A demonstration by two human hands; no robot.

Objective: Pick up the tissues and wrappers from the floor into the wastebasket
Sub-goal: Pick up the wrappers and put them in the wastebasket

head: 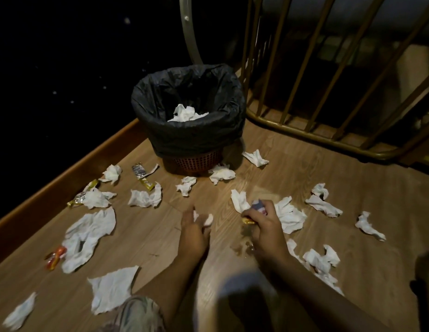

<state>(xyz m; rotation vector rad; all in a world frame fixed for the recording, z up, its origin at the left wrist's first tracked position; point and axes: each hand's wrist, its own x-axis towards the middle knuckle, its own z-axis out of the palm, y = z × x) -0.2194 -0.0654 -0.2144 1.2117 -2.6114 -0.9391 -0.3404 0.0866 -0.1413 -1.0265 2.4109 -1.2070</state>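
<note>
A wastebasket point(199, 161) with a black liner stands at the back of the wooden floor, white tissues point(188, 113) inside it. Several crumpled tissues lie all around, such as one point(145, 197) left of centre and one point(323, 206) at the right. Wrappers lie at the left: a silver and yellow one point(141, 176) and an orange one point(54, 257). My left hand point(195, 226) holds a small white tissue in its curled fingers. My right hand point(263, 221) grips a wad of wrappers, blue-grey on top and yellow below, just above the floor.
A gold metal railing point(304, 130) runs along the back right. A wooden skirting edge point(65, 178) borders the floor on the left, with darkness beyond. A dark blurred object point(426, 271) sits at the right edge. Large flat tissues point(112, 291) lie near my arms.
</note>
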